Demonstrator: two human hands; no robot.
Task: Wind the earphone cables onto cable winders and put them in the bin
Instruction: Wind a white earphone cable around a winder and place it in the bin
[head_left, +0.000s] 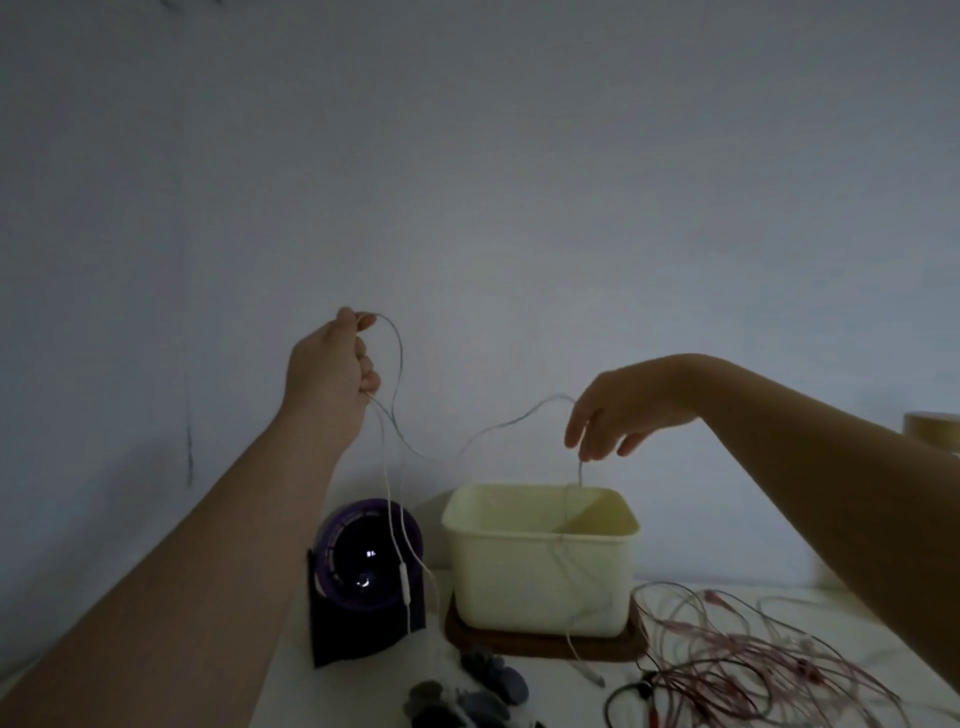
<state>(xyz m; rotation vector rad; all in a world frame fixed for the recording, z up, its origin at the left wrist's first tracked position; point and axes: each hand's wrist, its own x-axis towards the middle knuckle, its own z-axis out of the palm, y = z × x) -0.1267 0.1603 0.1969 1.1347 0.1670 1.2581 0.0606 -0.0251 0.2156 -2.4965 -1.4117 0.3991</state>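
Note:
A thin white earphone cable (519, 421) hangs in the air between both hands. My left hand (332, 364) is raised at centre left and pinches a loop of the cable; two strands with an inline remote drop from it towards the table. My right hand (618, 410) pinches the cable above the cream bin (540, 571), with the strand falling past the bin's front to the table. Several grey cable winders (483, 686) lie on the table in front of the bin.
The bin stands on a dark wooden board (545, 647). A purple and black round device (363, 577) sits left of it. A tangle of pink and red earphone cables (753, 660) covers the table at right. A tape roll (932, 428) shows at the far right.

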